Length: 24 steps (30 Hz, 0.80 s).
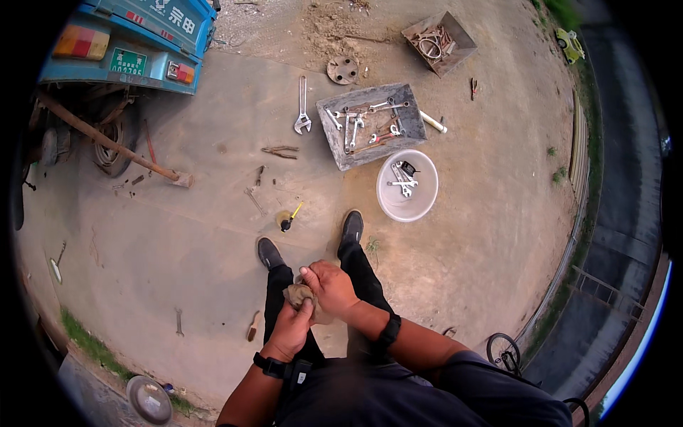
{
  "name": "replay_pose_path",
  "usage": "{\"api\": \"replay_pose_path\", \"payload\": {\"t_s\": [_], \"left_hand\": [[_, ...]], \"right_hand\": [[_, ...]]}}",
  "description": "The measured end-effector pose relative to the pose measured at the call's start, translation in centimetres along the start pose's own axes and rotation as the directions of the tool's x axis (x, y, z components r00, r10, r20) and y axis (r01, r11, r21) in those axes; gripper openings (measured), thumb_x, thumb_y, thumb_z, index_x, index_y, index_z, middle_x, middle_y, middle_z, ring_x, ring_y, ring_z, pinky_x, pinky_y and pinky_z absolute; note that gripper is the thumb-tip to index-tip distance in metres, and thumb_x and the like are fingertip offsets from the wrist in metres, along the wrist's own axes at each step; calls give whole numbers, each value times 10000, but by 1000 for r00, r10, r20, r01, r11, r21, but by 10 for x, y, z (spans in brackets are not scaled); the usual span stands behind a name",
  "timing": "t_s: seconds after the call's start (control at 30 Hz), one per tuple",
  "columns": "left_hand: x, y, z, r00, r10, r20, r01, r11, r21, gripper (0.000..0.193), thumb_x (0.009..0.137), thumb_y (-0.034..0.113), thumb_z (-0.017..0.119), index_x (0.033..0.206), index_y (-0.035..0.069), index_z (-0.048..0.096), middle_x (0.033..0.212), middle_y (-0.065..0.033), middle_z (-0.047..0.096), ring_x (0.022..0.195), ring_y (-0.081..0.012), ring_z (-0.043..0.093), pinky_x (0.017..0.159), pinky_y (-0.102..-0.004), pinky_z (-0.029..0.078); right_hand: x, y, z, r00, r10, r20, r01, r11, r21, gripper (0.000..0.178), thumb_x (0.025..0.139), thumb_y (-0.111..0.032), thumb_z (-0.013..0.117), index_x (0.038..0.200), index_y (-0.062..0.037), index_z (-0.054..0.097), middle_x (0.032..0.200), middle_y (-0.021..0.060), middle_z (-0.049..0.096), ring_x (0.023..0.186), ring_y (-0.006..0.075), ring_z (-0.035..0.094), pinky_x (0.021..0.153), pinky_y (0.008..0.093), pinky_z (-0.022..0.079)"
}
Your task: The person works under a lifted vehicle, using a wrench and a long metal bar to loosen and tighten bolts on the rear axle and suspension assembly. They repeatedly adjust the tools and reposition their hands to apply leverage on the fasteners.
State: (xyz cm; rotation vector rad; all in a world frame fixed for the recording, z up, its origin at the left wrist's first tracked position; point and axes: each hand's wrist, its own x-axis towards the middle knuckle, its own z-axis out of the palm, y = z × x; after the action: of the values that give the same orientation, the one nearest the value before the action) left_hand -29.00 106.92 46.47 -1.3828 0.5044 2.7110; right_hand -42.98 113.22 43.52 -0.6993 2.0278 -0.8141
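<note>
Both of my hands are together in front of my legs, holding a crumpled tan rag point(299, 293). My left hand point(290, 329) grips the rag from below, its thumb pressed on the cloth. My right hand point(334, 288) is closed over the rag's upper right side, and a loose part of the cloth hangs beneath it. The folds hide whether anything is wrapped inside. On the ground beyond my shoes stands a white plastic basin point(413, 211) with several wrenches and a small black item in it. Behind it, a grey metal tray point(371, 158) holds several wrenches.
An adjustable wrench point(302, 114) and pliers point(280, 151) lie left of the tray. A yellow-handled tool point(292, 217) is near my left shoe. A wood-handled brush point(253, 326) and a wrench point(179, 322) lie left of me. A blue truck point(153, 75) stands far left; a rusty box point(459, 53) sits far right.
</note>
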Motion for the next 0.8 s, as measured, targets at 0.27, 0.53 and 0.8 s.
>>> {"api": "replay_pose_path", "payload": {"t_s": [0.27,0.53,0.8], "left_hand": [[19,7,5,977,160,-142,-168,984,-51,357,1051,250,524,1338,37,521,1304,-56,578,1223,-170,544,1050,-338,434],[29,19,-6,954,92,-285,-143,977,-161,283,1050,316,521,1140,58,590,1096,-63,667,1022,-183,655,910,-332,530],[25,32,-6,845,527,-87,-312,620,720,296,982,143,604,1242,12,549,1160,-135,662,1041,-273,652,919,-378,522]], "right_hand": [[5,-2,9,982,-46,184,48,999,-10,240,980,-229,551,1119,-52,634,1092,178,656,982,373,649,844,433,519],[-7,-4,13,928,-189,321,169,982,88,497,934,-185,569,1391,-28,453,1281,229,580,1116,386,613,941,432,513],[-3,-24,-6,755,163,635,-643,376,667,775,1006,-425,582,1585,-118,169,1440,99,448,1292,207,479,1055,340,433]]}}
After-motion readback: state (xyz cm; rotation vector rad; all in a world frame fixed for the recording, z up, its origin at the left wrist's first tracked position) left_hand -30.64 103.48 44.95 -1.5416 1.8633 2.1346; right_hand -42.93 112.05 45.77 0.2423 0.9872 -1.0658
